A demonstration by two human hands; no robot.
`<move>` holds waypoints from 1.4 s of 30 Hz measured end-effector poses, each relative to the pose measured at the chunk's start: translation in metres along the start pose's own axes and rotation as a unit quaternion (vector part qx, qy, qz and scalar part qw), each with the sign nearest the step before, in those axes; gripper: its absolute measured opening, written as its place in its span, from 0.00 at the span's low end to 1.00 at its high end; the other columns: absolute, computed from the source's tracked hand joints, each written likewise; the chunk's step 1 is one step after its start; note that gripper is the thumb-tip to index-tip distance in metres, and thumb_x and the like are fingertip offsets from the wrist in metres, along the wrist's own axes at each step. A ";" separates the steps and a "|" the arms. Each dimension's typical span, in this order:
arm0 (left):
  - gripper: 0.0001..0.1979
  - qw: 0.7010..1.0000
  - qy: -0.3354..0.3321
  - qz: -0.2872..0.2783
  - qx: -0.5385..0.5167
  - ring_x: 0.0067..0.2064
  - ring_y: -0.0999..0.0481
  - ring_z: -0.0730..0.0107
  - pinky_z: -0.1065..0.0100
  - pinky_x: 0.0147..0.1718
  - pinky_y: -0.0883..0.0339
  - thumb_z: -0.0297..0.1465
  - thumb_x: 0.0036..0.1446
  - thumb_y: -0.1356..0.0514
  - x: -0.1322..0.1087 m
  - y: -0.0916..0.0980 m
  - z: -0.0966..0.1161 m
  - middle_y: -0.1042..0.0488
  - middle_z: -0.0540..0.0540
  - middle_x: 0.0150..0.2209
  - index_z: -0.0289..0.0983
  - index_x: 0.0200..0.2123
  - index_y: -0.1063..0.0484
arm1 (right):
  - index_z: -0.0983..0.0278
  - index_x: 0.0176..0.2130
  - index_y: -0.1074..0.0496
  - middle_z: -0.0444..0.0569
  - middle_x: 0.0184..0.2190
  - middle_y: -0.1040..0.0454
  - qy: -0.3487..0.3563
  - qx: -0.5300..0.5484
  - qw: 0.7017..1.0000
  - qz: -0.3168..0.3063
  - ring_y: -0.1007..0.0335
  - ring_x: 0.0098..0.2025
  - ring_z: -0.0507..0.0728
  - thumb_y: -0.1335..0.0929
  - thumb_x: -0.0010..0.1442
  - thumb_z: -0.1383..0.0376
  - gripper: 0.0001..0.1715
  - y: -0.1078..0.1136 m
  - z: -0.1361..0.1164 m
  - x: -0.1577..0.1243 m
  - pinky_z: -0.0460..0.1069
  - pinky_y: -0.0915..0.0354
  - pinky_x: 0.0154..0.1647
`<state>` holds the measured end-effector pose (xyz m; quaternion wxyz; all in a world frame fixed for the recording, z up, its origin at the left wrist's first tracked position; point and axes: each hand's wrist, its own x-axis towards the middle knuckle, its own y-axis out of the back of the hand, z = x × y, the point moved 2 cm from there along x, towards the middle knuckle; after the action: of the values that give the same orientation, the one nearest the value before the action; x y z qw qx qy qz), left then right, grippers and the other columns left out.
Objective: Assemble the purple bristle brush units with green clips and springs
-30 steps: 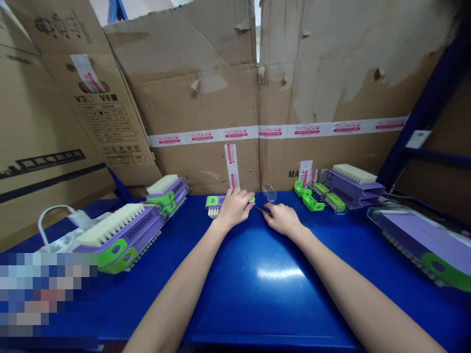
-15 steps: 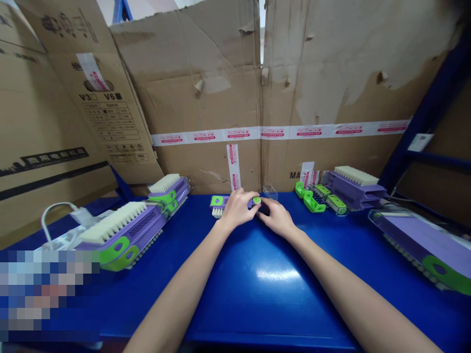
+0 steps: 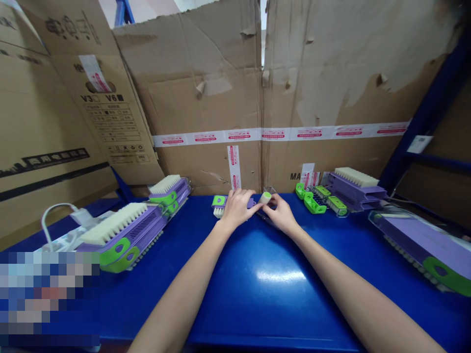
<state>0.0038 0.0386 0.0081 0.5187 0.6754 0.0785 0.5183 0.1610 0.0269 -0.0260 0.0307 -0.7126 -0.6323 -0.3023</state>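
Note:
At the far middle of the blue table, my left hand (image 3: 236, 208) is closed over a small purple brush (image 3: 219, 201) with a green end and pale bristles; its middle is hidden under my fingers. My right hand (image 3: 280, 214) pinches a small whitish cylinder with a green end face (image 3: 265, 197), tilted up beside the brush's right end. My left thumb reaches close to the cylinder; whether it touches cannot be made out. A clear plastic piece (image 3: 269, 189) shows just behind my right hand.
Stacked purple-and-green brushes stand at left (image 3: 125, 230) and back left (image 3: 170, 193). Back right are green parts (image 3: 313, 203) and a purple brush stack (image 3: 355, 189); a large purple brush (image 3: 430, 242) lies at right. Cardboard (image 3: 206, 98) walls the back.
The green-ended cylinder has moved right, from the brush's end by my left fingers into my right hand, and now shows its white side. My left hand stays on the brush.

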 end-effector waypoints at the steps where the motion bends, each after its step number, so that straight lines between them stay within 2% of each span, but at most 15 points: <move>1: 0.21 1.000 0.005 0.006 0.011 0.47 0.31 0.58 0.59 0.46 0.42 0.47 0.56 0.42 0.000 0.001 -0.003 0.25 0.43 0.44 0.37 0.45 0.30 | 0.65 0.38 0.33 0.52 0.37 0.23 -0.008 -0.006 1.000 0.028 0.27 0.39 0.56 0.34 0.52 0.59 0.14 0.002 0.000 0.001 0.49 0.35 0.41; 4: 0.23 0.999 0.020 0.009 0.044 0.47 0.32 0.57 0.58 0.46 0.44 0.50 0.54 0.42 -0.002 0.002 -0.014 0.26 0.42 0.41 0.37 0.42 0.29 | 0.65 0.38 0.31 0.52 0.33 0.23 -0.026 -0.050 0.993 0.108 0.28 0.35 0.57 0.34 0.52 0.54 0.20 0.011 0.002 0.002 0.50 0.35 0.40; 6: 0.24 0.998 0.030 0.004 0.062 0.47 0.32 0.57 0.58 0.46 0.44 0.52 0.54 0.44 -0.003 0.002 -0.019 0.26 0.42 0.41 0.37 0.40 0.28 | 0.66 0.39 0.30 0.51 0.31 0.24 -0.040 -0.079 0.986 0.139 0.29 0.33 0.57 0.35 0.52 0.52 0.22 0.015 0.004 0.002 0.50 0.35 0.38; 9: 0.25 0.995 0.047 0.004 0.084 0.47 0.32 0.56 0.57 0.48 0.46 0.52 0.56 0.47 -0.006 0.002 -0.023 0.26 0.41 0.43 0.38 0.41 0.27 | 0.66 0.41 0.28 0.50 0.30 0.24 -0.054 -0.114 0.978 0.165 0.30 0.31 0.57 0.36 0.53 0.51 0.24 0.018 0.010 0.003 0.49 0.36 0.36; 13: 0.28 0.993 0.068 0.001 0.096 0.50 0.33 0.56 0.54 0.52 0.49 0.53 0.57 0.50 -0.006 0.000 -0.024 0.26 0.41 0.47 0.39 0.47 0.28 | 0.65 0.42 0.27 0.51 0.32 0.23 -0.054 -0.156 0.968 0.188 0.30 0.31 0.57 0.36 0.54 0.51 0.25 0.018 0.018 0.005 0.49 0.37 0.35; 17: 0.31 0.992 0.084 -0.019 0.094 0.54 0.35 0.52 0.49 0.55 0.52 0.55 0.57 0.51 -0.005 -0.001 -0.025 0.30 0.40 0.53 0.41 0.54 0.32 | 0.65 0.44 0.27 0.52 0.34 0.24 -0.044 -0.211 0.957 0.193 0.31 0.33 0.58 0.37 0.56 0.52 0.24 0.018 0.021 0.008 0.50 0.38 0.36; 20: 0.35 0.990 0.081 -0.045 0.104 0.54 0.35 0.49 0.46 0.56 0.54 0.55 0.55 0.49 -0.005 -0.001 -0.026 0.30 0.38 0.53 0.39 0.59 0.38 | 0.65 0.45 0.28 0.53 0.36 0.25 -0.038 -0.263 0.944 0.196 0.31 0.35 0.59 0.38 0.56 0.55 0.23 0.018 0.020 0.012 0.51 0.38 0.37; 25: 0.40 0.986 0.049 -0.086 0.132 0.53 0.35 0.47 0.50 0.51 0.48 0.51 0.52 0.43 -0.006 -0.001 -0.030 0.31 0.36 0.52 0.36 0.62 0.45 | 0.67 0.49 0.30 0.55 0.38 0.26 -0.011 -0.316 0.928 0.196 0.32 0.40 0.61 0.38 0.57 0.58 0.23 0.018 0.022 0.020 0.51 0.39 0.39; 31: 0.40 0.984 0.010 -0.104 0.146 0.52 0.36 0.49 0.54 0.49 0.47 0.44 0.48 0.37 -0.008 0.001 -0.036 0.33 0.38 0.53 0.36 0.62 0.45 | 0.67 0.49 0.31 0.54 0.36 0.25 0.004 -0.325 0.925 0.195 0.32 0.38 0.60 0.37 0.59 0.59 0.21 0.012 0.025 0.034 0.50 0.42 0.38; 37: 0.39 0.986 0.006 -0.101 0.132 0.52 0.36 0.49 0.54 0.49 0.48 0.42 0.48 0.37 -0.009 0.001 -0.036 0.33 0.38 0.52 0.36 0.61 0.45 | 0.63 0.44 0.27 0.53 0.40 0.25 -0.025 -0.407 0.895 0.178 0.33 0.41 0.60 0.37 0.62 0.60 0.16 0.006 0.023 0.038 0.50 0.50 0.35; 42: 0.38 0.987 0.010 -0.099 0.128 0.53 0.37 0.50 0.54 0.50 0.49 0.42 0.47 0.37 -0.009 0.002 -0.035 0.33 0.38 0.52 0.37 0.60 0.44 | 0.62 0.40 0.24 0.53 0.39 0.25 -0.021 -0.460 0.874 0.154 0.36 0.42 0.60 0.38 0.63 0.58 0.16 0.004 0.021 0.034 0.51 0.53 0.36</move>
<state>-0.0287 0.0539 0.0013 0.4754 0.7200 0.2161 0.4570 0.1730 0.0653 -0.0257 -0.2681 -0.7408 -0.3048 -0.5352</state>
